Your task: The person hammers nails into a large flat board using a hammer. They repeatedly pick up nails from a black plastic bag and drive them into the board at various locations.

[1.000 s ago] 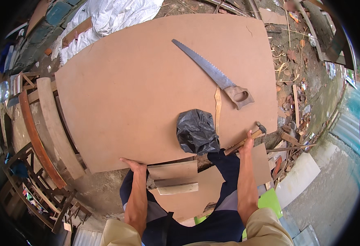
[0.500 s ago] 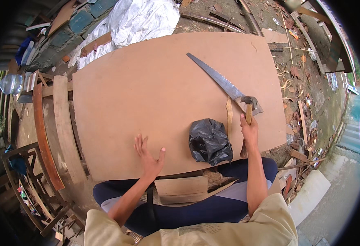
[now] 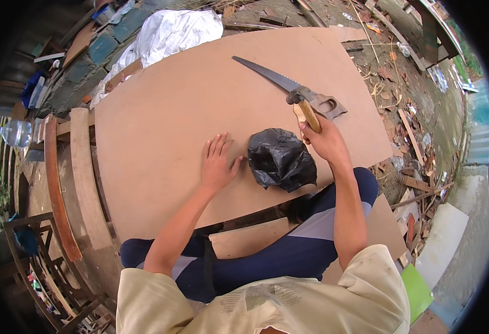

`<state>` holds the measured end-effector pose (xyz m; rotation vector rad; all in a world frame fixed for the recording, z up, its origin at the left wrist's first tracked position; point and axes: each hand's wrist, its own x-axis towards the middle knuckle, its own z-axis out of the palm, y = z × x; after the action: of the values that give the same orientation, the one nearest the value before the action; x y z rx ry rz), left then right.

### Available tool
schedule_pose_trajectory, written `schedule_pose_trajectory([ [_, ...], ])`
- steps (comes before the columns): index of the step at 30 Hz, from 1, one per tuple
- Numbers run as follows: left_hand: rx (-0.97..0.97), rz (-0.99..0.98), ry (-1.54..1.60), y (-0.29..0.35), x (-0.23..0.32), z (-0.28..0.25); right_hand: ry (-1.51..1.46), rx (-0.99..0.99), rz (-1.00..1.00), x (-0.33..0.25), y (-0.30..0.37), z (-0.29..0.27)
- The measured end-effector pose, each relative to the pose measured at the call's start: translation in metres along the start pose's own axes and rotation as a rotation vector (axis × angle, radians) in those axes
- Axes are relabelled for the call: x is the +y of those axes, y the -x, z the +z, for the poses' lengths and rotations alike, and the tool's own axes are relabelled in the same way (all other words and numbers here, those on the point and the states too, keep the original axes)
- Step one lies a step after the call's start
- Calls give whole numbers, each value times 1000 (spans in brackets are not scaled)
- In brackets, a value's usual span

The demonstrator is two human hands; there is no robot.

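In my right hand [image 3: 326, 139] is a hammer [image 3: 309, 115], gripped by its wooden handle, with the dark metal head pointing away from me. A handsaw [image 3: 278, 79] lies beyond it on the brown board [image 3: 161, 122], blade toward the far left, its handle partly behind the hammer. Flat on the board rests my left hand [image 3: 219, 164], fingers spread and holding nothing. Between my two hands sits a crumpled black plastic bag [image 3: 280, 158]; its contents are hidden. A thin wooden strip [image 3: 299, 114] shows in part beside the hammer.
Wooden planks [image 3: 85, 178] stand left of the board. A white sack [image 3: 172, 33] lies past the far left edge. Scrap wood and leaves [image 3: 417, 145] litter the ground at the right. A short wood piece [image 3: 250, 238] lies by my crossed legs.
My right hand has lifted the hammer nearer to me and a little left. My left hand has moved forward and settled on the board. The view has shifted slightly.
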<state>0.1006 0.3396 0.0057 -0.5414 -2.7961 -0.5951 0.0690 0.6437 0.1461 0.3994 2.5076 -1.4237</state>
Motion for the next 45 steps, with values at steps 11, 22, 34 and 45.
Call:
schedule_pose_trajectory([
  [11,88,-4,61,19,9,-7,447,62,-127,-20,18,17],
  [22,151,-23,85,20,3,-4,-63,-527,191,-23,46,-1],
  [34,425,-362,766,22,10,-1,-77,-186,103,0,7,16],
  [45,-4,-45,503,-46,107,-17,-155,-290,157,17,-7,40],
])
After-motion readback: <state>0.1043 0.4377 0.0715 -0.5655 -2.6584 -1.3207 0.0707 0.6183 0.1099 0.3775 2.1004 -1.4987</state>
